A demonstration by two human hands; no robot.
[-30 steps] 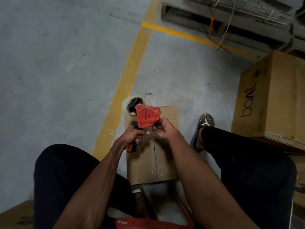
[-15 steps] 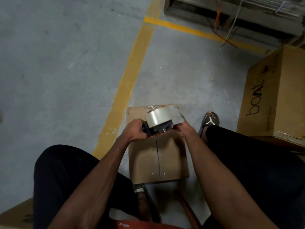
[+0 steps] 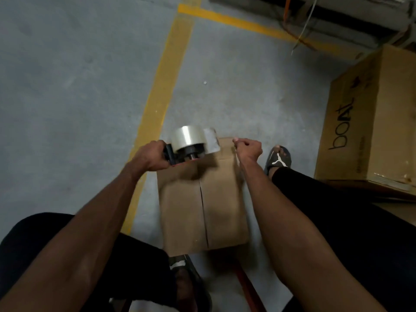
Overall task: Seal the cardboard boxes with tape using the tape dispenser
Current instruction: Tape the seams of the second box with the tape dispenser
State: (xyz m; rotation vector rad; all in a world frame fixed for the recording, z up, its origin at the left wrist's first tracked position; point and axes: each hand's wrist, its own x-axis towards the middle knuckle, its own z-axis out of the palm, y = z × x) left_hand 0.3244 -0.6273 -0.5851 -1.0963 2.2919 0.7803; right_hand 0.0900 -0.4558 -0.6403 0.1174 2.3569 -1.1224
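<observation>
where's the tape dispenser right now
In the head view, the tape dispenser is gripped in the left hand over the far left corner of the small cardboard box.

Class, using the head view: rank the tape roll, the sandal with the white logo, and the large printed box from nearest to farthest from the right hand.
From the right hand:
1. Sandal, just to its right.
2. Tape roll, to its left, on the dispenser.
3. Large printed box, far right.

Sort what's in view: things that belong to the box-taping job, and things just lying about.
In the job:
tape dispenser, gripped by the left hand
small cardboard box, centre seam untaped
right hand at the box's far edge

Lying about:
large printed carton
yellow floor line
pallet
</observation>
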